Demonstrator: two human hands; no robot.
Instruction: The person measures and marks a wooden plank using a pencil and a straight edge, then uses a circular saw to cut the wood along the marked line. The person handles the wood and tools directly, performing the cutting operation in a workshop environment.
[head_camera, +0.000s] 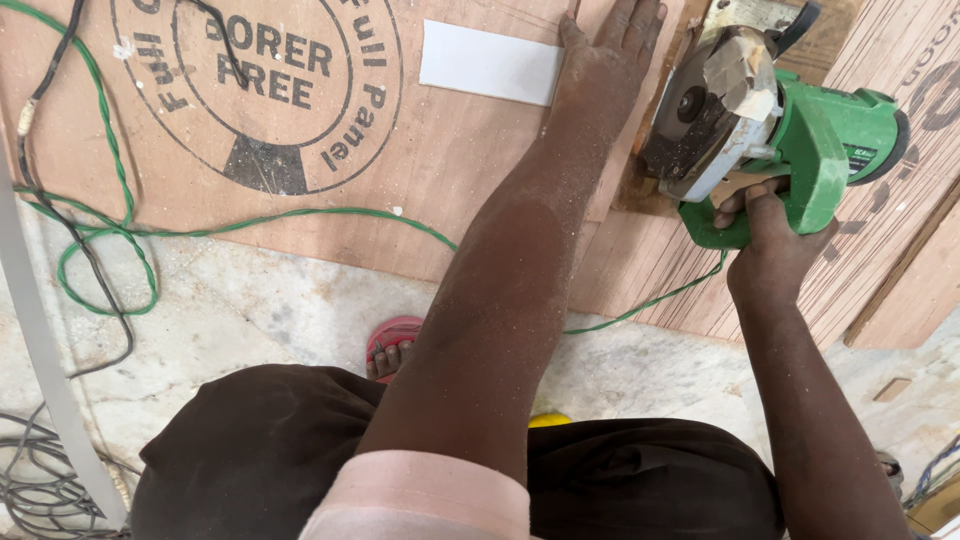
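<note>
Two hands: left (605, 70) flat on plywood (440, 170) (round black stamp (258, 90)), right fingers (745, 200) gripping green saw (770, 120).

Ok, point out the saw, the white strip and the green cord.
saw (815, 140), head view, green body.
white strip (490, 62), head view, its middle.
green cord (300, 215), head view, stretch across the board.

1. Matt, grainy wood: plywood sheet (330, 190), dusted pale.
2. Glossy green plastic body, dull metal guard: circular saw (770, 120).
3. Mottled, rough stone: floor (260, 310).
4. Smooth white laminate strip (490, 62).
</note>
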